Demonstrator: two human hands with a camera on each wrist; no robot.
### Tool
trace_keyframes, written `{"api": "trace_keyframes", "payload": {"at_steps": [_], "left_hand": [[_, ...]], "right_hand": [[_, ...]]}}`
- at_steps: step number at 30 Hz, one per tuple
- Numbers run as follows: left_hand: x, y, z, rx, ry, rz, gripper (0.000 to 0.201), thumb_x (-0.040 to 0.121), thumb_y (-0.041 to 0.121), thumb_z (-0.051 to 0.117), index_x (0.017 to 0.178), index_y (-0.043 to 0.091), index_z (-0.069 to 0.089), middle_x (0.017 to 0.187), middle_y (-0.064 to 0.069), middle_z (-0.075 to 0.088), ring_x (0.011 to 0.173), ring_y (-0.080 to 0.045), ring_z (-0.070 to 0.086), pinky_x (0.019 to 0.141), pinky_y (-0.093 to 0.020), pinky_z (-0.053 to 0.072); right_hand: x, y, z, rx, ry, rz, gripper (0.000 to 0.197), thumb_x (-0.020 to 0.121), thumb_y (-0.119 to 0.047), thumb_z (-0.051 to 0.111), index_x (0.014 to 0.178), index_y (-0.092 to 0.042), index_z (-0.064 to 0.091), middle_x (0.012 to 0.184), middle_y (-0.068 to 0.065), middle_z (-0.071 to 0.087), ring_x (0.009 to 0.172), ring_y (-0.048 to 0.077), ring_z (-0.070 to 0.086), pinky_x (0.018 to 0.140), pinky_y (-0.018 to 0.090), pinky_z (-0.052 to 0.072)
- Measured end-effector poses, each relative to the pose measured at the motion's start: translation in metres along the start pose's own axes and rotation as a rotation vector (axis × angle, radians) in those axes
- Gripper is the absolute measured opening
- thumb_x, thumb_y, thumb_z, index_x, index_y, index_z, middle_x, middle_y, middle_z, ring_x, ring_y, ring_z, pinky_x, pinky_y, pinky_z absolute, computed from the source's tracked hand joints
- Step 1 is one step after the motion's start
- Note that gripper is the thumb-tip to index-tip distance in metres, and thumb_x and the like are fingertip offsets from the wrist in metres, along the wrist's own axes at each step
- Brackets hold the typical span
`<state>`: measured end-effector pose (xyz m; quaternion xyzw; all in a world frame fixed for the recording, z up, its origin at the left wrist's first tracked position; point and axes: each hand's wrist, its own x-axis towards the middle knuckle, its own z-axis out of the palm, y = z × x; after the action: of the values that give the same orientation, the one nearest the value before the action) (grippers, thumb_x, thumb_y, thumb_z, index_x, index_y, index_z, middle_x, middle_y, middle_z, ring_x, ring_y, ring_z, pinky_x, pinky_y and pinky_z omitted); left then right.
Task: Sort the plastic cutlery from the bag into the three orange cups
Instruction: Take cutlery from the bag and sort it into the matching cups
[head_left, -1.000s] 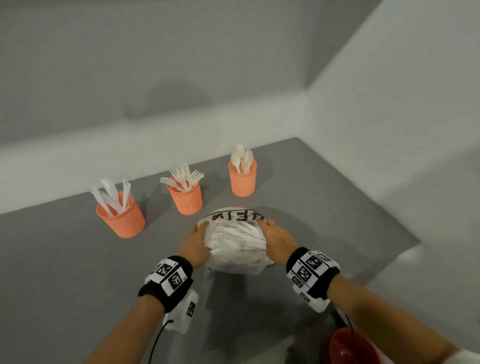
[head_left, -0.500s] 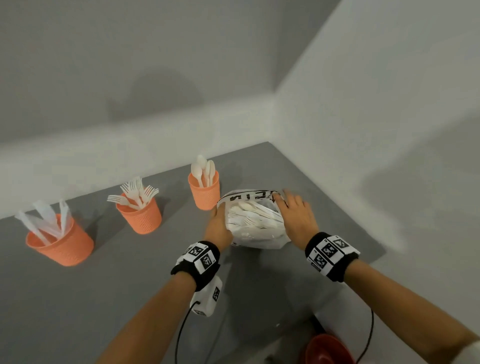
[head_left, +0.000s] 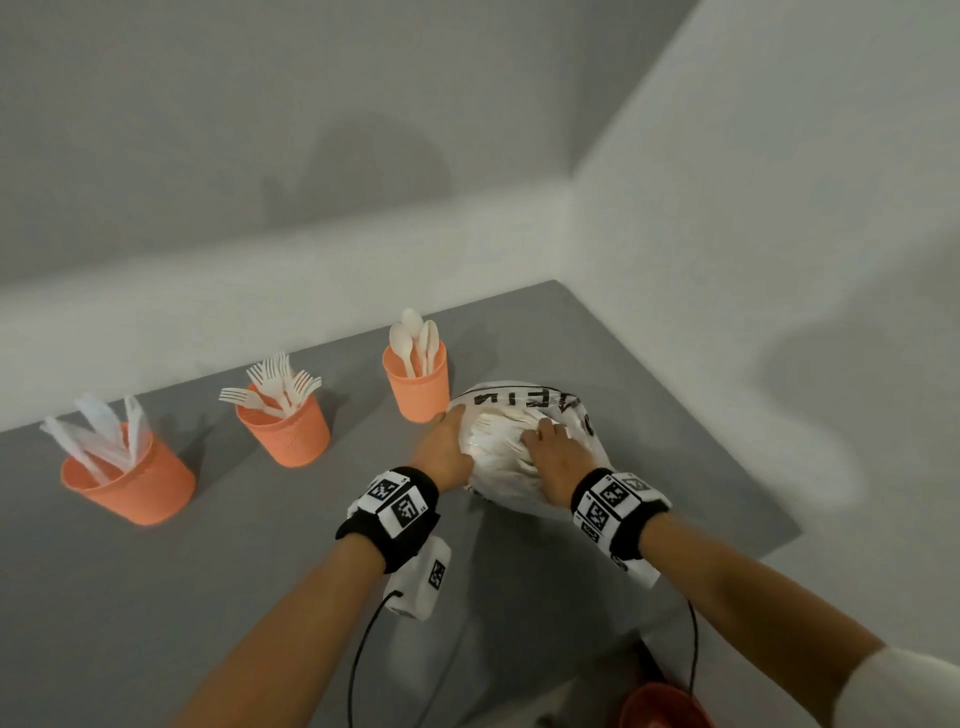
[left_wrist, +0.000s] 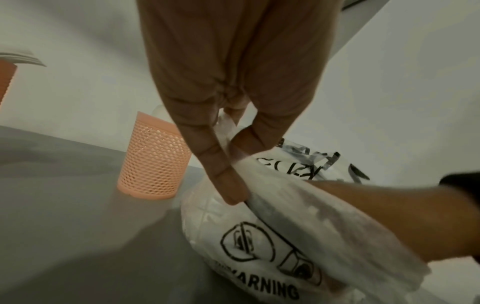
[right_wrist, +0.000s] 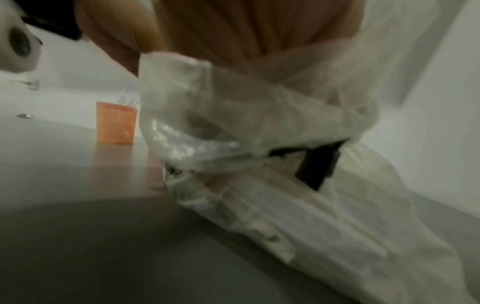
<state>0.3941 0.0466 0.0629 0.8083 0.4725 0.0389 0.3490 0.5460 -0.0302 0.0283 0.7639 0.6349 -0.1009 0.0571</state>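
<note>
A white plastic bag (head_left: 511, 457) with black print lies on the grey table (head_left: 156, 597), just right of the spoon cup (head_left: 418, 387). White cutlery shows through the bag. My left hand (head_left: 441, 449) holds the bag's left side; in the left wrist view its thumb and finger pinch the plastic bag (left_wrist: 259, 226) at its edge. My right hand (head_left: 550, 452) lies on top of the bag with fingers curled into the plastic. The fork cup (head_left: 288, 434) and the knife cup (head_left: 132, 480) stand farther left. The right wrist view is blurred, with the bag (right_wrist: 233, 133) folded across the hand.
The table's right edge (head_left: 727, 452) runs close behind the bag, with white walls meeting in a corner beyond. A red round object (head_left: 660, 706) sits below the near table edge. Cables hang from both wrists.
The bag has shifted right, from in front of the fork and spoon cups to beside the spoon cup. My right hand has moved from the bag's right side onto its top.
</note>
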Motion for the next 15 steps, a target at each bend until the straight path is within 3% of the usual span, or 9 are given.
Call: {"api": "trace_keyframes", "payload": {"at_steps": [3,7,12,15], "left_hand": [[-0.0003,-0.0006,-0.0045,-0.011,0.0,0.002,0.072,0.083,0.002,0.053,0.147,0.008,0.02,0.15,-0.016,0.027,0.134,-0.032,0.034,0.107,-0.035,0.032],[0.0005,-0.0001,-0.008,-0.03,0.009,0.003,0.071,0.084,0.002,0.052,0.147,0.009,0.02,0.151,-0.015,0.025,0.136,-0.031,0.032,0.108,-0.034,0.03],[-0.0022,-0.0004,-0.0058,-0.042,-0.006,-0.005,0.072,0.084,0.003,0.056,0.146,0.007,0.02,0.15,-0.016,0.026,0.136,-0.031,0.032,0.11,-0.034,0.029],[-0.0046,-0.0038,-0.0072,-0.051,-0.016,-0.012,0.073,0.085,0.006,0.058,0.146,0.007,0.019,0.15,-0.016,0.027,0.136,-0.03,0.031,0.11,-0.034,0.028]], "right_hand": [[0.0042,0.0051,-0.0028,0.091,0.007,0.048,0.059,0.083,-0.022,0.063,0.134,-0.008,0.037,0.148,0.018,0.025,0.137,0.032,0.027,0.111,0.037,0.029],[0.0095,0.011,-0.0071,0.223,0.064,0.059,0.045,0.082,-0.022,0.063,0.122,-0.005,0.05,0.133,0.014,0.05,0.124,0.028,0.046,0.102,0.031,0.036],[0.0099,0.0068,0.0008,0.249,0.034,0.078,0.053,0.081,-0.025,0.065,0.129,-0.015,0.046,0.129,0.007,0.057,0.124,0.024,0.047,0.102,0.031,0.036],[0.0097,0.0048,-0.0006,0.216,0.038,0.099,0.052,0.082,-0.035,0.063,0.129,-0.018,0.047,0.131,0.005,0.055,0.126,0.024,0.045,0.104,0.035,0.033]]}}
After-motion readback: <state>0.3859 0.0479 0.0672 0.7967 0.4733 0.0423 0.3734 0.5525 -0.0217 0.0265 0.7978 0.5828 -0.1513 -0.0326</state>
